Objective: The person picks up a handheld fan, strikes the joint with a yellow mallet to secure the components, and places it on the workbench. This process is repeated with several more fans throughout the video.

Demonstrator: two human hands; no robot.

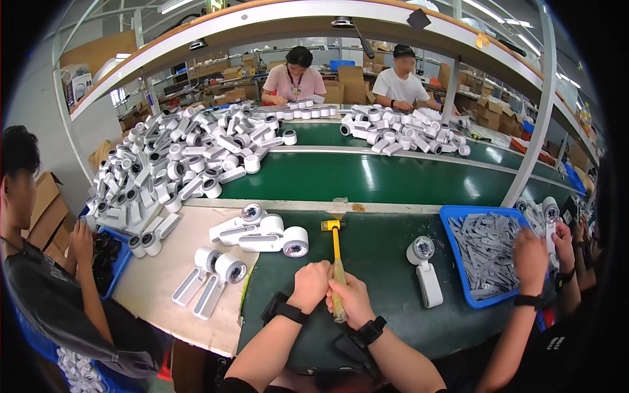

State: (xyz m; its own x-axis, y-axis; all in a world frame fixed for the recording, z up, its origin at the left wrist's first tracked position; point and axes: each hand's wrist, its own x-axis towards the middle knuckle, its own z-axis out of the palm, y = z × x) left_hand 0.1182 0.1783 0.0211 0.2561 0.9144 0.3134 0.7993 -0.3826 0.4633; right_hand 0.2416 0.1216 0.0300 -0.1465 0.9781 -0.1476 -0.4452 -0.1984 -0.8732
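Note:
My right hand is closed around the wooden-looking handle of a small hammer with a yellow and black head. The hammer lies over the green work surface, its head pointing away from me. Beside the handle, my left hand is curled into a fist with its knuckles up; whatever may be inside is hidden. To the right sits a single white handheld device, like a small fan, with a round head and a handle. Left of my hands, several similar white devices lie on a cardboard sheet.
A blue tray of grey strips stands at right, where a co-worker's hands hold a white device. A large pile of white devices covers the far left. Another person sits at left by a blue bin; two more work across the green conveyor.

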